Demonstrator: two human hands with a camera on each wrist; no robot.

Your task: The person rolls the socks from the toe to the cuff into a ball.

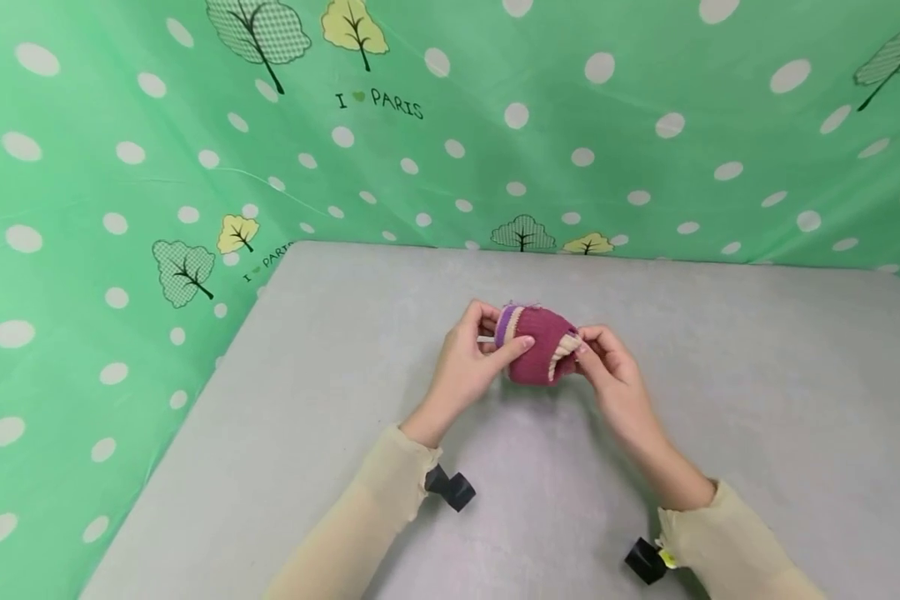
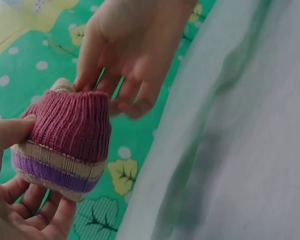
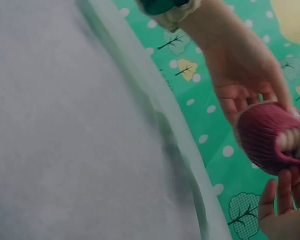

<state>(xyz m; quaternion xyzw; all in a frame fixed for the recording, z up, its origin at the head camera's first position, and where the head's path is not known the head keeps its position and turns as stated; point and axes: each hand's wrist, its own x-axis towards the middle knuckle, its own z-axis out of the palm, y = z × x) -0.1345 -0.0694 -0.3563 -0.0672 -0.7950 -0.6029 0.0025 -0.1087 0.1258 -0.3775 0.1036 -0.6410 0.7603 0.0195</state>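
Between the two hands is a small maroon ribbed-knit bundle (image 1: 537,350), like a rolled sock, with beige and purple stripes at its left end. My left hand (image 1: 465,350) grips that striped end, thumb on the near side and fingers behind and under it. At the other end, my right hand (image 1: 611,367) pinches the cuff, where beige knit (image 1: 565,350) shows in the mouth of the maroon part. In the left wrist view the stripes (image 2: 57,172) face the camera. The right wrist view shows the maroon opening (image 3: 290,142), with beige knit inside.
Under the hands is a grey table (image 1: 330,375). A green cloth (image 1: 457,108) with white dots and printed trees hangs behind and to the left. Black wrist cameras (image 1: 459,492) stick out from both sleeves, low over the tabletop.
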